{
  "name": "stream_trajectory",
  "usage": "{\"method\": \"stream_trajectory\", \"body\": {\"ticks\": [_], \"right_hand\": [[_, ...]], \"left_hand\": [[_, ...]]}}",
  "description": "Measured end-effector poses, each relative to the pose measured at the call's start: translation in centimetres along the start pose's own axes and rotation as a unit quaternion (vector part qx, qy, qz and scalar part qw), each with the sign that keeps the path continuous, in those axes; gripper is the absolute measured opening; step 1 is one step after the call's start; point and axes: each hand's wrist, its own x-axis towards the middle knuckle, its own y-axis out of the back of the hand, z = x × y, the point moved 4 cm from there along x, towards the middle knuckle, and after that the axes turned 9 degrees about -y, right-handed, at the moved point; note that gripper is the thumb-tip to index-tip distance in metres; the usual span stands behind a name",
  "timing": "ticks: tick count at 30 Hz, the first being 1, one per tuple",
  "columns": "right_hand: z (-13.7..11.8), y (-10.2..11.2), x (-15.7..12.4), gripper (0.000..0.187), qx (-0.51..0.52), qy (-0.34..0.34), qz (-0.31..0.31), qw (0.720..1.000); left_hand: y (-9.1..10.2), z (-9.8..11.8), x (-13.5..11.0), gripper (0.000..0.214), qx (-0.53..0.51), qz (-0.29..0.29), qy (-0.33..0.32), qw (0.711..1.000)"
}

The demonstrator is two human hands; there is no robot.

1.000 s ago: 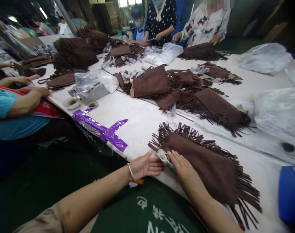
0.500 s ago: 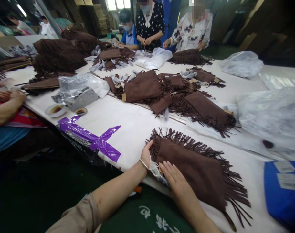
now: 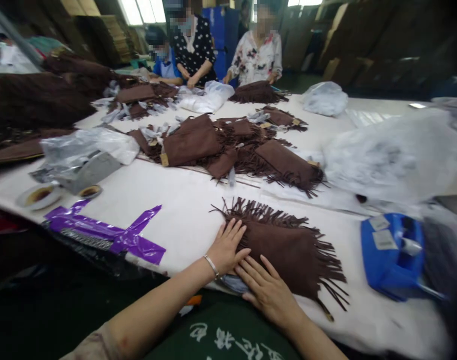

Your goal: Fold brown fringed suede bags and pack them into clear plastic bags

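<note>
Garment workshop, long table [image 3: 198, 200] piled with fringed brown pieces [image 3: 198, 142], co-workers [image 3: 220, 47]

One brown suede-like fringed bag [image 3: 284, 247] lies flat on the white bench [image 3: 183, 200], near its front edge. Body is a plain dark-brown panel, set at a slant, far-left corner to near-right. Fringe runs along its far edge and right-hand end; strands at the right end splay loosely, several trailing toward the bench edge. A crumpled clear plastic piece [image 3: 234, 283] shows at the bag's near-left corner, partly hidden.
</note>
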Motion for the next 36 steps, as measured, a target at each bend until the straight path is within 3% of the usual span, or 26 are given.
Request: {"method": "stream_trajectory", "body": {"ticks": [3,5,7,10,12,13,16,18,19,21,24,27,31,36], "right_hand": [[2.7,1.2,-2.3,0.059,-0.002,-0.072,-0.005,0.997],[5.2,1.8,-4.3,0.055,-0.004,-0.176,0.018,0.984],[7.3,2.5,-7.0,0.051,0.008,-0.304,0.079,0.949],[8.3,4.0,-11.3,0.046,0.100,-0.447,0.191,0.868],[7.5,4.6,-13.6,0.044,0.235,-0.509,0.237,0.793],[6.9,4.5,-14.4,0.043,0.317,-0.538,0.246,0.741],[4.7,3.3,-15.5,0.048,0.560,-0.589,0.214,0.543],[3.6,2.1,-15.1,0.056,0.677,-0.573,0.176,0.426],[3.4,1.6,-14.8,0.059,0.721,-0.553,0.160,0.384],[3.6,1.0,-13.7,0.065,0.784,-0.504,0.144,0.333],[4.7,0.9,-11.5,0.075,0.845,-0.410,0.141,0.311],[6.5,1.3,-9.4,0.079,0.853,-0.358,0.172,0.339],[10.0,1.1,-8.2,0.083,0.790,-0.388,0.250,0.404],[13.6,0.6,-7.0,0.086,0.776,-0.403,0.287,0.392]], "left_hand": [[-0.3,0.5,0.7,0.064,0.030,-0.008,-0.035,0.999],[-0.5,1.4,1.6,0.065,0.034,-0.019,-0.079,0.996],[-0.7,2.9,2.5,0.068,0.031,-0.038,-0.129,0.990],[-0.9,5.2,3.1,0.076,0.018,-0.080,-0.214,0.973],[-1.2,6.6,3.1,0.077,0.005,-0.116,-0.278,0.953],[-1.3,7.0,3.1,0.075,0.000,-0.131,-0.304,0.944],[-1.8,8.0,3.2,0.070,0.002,-0.150,-0.330,0.932],[-2.3,8.4,3.4,0.073,0.014,-0.151,-0.329,0.932],[-2.5,8.5,3.4,0.073,0.019,-0.150,-0.331,0.931],[-2.8,8.7,3.4,0.068,0.020,-0.137,-0.346,0.928],[-2.7,8.7,3.2,0.056,0.000,-0.091,-0.384,0.919],[-2.1,8.4,3.0,0.054,-0.007,-0.052,-0.407,0.912],[-1.1,8.2,2.7,0.059,-0.012,-0.027,-0.414,0.910],[-0.7,8.2,2.2,0.059,0.003,-0.030,-0.427,0.904]]}}
